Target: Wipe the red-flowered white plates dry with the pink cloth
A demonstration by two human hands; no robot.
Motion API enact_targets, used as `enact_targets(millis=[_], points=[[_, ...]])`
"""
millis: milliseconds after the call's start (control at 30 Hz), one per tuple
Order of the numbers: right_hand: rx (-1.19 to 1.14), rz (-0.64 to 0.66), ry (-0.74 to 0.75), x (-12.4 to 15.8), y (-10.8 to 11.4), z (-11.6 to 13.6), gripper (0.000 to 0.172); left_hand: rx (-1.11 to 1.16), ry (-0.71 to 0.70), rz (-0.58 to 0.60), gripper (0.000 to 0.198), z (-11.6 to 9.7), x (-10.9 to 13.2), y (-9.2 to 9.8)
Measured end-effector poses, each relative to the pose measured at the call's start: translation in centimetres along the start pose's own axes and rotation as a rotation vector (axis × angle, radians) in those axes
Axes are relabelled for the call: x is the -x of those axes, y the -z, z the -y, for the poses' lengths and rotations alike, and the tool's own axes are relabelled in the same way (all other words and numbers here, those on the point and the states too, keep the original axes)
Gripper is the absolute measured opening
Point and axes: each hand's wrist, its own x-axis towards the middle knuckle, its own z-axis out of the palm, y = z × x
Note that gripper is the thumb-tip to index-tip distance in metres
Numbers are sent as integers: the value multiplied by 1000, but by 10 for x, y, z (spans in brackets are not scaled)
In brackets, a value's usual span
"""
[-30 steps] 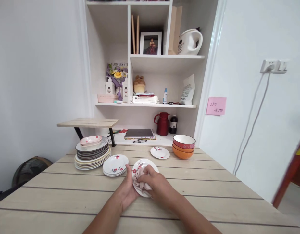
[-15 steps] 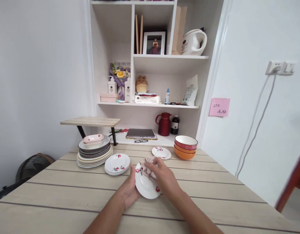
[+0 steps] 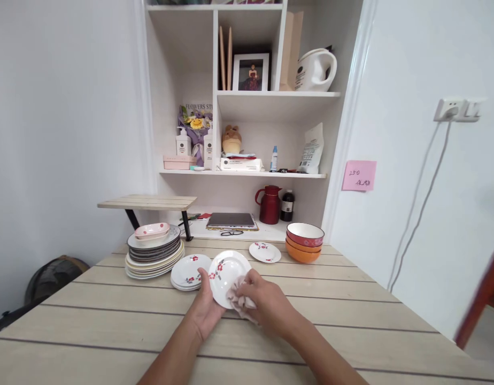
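Observation:
A white plate with red flowers [image 3: 228,272] is tilted up above the table, its inner face towards me. My left hand [image 3: 205,307] grips it at the lower left, thumb near the rim and fingers behind. Bunched in my right hand [image 3: 267,299] is a pale pink cloth [image 3: 241,297], pressed against the plate's lower right. Just left of the held plate lies a short stack of matching flowered plates [image 3: 186,272]. Another flowered plate [image 3: 265,252] lies flat behind, to the right.
A tall plate stack [image 3: 154,256] topped with small pink dishes [image 3: 152,230] stands at left, beside a small raised stand [image 3: 148,201]. Nested bowls [image 3: 304,251] sit at right. Behind are a dark laptop [image 3: 231,219], eyeglasses [image 3: 232,233] and a red jug [image 3: 270,206].
The held plate has moved up and left and turned, so its flowers sit elsewhere. The cloth has shifted from its upper part to its lower right edge.

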Motion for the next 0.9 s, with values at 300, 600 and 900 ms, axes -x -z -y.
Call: enact_targets(millis=[300, 600, 900], points=[[-52, 6, 127, 1, -9, 18, 32, -70, 247, 39, 80, 0, 4, 6], [31, -136, -10, -7, -12, 11, 42, -76, 359, 174, 75, 5, 9, -8], [102, -190, -160, -8, -5, -8, 41, -67, 246, 162, 69, 4, 8, -8]])
